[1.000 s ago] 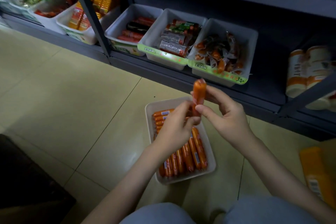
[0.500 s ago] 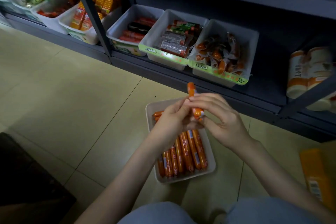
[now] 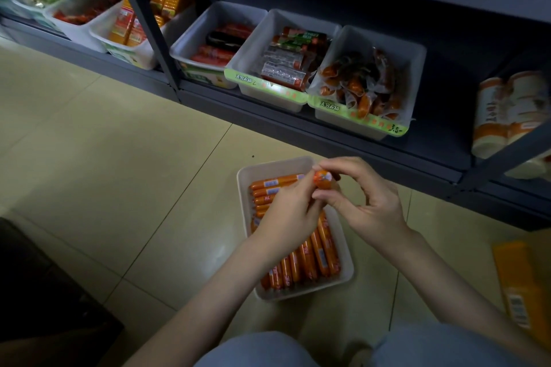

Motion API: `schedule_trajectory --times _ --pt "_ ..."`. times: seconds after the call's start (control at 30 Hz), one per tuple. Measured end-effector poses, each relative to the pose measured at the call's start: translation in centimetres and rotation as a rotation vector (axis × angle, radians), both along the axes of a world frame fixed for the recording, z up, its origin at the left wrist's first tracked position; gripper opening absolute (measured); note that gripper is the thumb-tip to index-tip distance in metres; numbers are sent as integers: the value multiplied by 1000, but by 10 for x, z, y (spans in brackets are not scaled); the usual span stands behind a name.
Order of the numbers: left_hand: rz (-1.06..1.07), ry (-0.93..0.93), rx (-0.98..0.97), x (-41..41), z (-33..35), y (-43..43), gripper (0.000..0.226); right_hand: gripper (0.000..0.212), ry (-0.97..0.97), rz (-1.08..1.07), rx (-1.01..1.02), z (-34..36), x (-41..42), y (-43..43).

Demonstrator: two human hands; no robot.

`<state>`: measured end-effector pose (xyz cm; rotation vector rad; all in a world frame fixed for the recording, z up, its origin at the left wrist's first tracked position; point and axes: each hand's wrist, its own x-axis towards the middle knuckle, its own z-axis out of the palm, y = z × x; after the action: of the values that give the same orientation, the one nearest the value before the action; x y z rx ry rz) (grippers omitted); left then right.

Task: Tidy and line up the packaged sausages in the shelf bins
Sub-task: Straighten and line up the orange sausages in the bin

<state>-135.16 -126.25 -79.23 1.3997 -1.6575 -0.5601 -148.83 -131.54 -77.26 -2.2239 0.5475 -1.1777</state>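
My left hand (image 3: 286, 214) and right hand (image 3: 368, 202) both pinch one orange sausage (image 3: 322, 181), held end-up just above the far end of the white tray (image 3: 304, 292) on the floor (image 3: 119, 188). I should turn it parallel with the row (image 3: 316, 253) below, label up, lay it snug, then set the tray beside the shelf bins (image 3: 277, 101).

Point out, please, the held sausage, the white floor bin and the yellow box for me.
held sausage (image 3: 322, 181): head view, orange tip showing between the fingers.
white floor bin (image 3: 304, 292): head view, its near rim.
yellow box (image 3: 518, 283): head view, its top face.
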Motion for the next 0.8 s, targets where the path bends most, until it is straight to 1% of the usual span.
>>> schedule_trajectory --times 0.03,0.1,0.13,0.2,0.27,0.33,0.4,0.47,0.53,0.57,0.6,0.63,0.7,0.73,0.77,0.8 --pt "-16 40 -13 0 -1 0 22 40 18 14 -22 -1 0 -1" --pt "-36 104 -35 1 -1 -2 28 42 65 25 -23 -3 -1 -2" --pt "-41 126 -34 1 -2 -2 30 44 92 24 0 -4 -1 -3" --pt "-41 169 0 2 -7 -2 25 50 139 26 76 -7 -1 -4" --pt "-30 232 61 5 -14 -2 19 61 173 42 169 -11 -1 -5" --pt "-21 336 89 6 -16 -1 20 76 231 61 278 -16 -2 -5" --pt "-15 457 119 7 -15 0 21 87 301 70 349 -21 0 -5" --pt "4 588 172 8 -16 -1 23 87 366 52 376 -28 1 -7" --pt "18 735 255 11 -21 -2 21 79 417 18 405 -36 2 -10" --pt "16 771 310 13 -23 -3 21 77 434 -2 426 -42 3 -11" --pt "16 725 362 16 -28 -5 23 76 440 -17 454 -48 5 -11" --pt "18 571 416 19 -36 -9 29 77 439 -33 485 -56 7 -10" --pt "19 62 557 27 -59 -17 45 77 468 -77 545 -80 8 -9" --pt "46 -165 632 31 -71 -18 49 74 530 -107 570 -94 8 -8" --pt "73 -304 684 35 -83 -19 49 69 629 -120 579 -109 6 -7" --pt "96 -378 715 39 -94 -18 46 64 769 -98 578 -124 4 -4"
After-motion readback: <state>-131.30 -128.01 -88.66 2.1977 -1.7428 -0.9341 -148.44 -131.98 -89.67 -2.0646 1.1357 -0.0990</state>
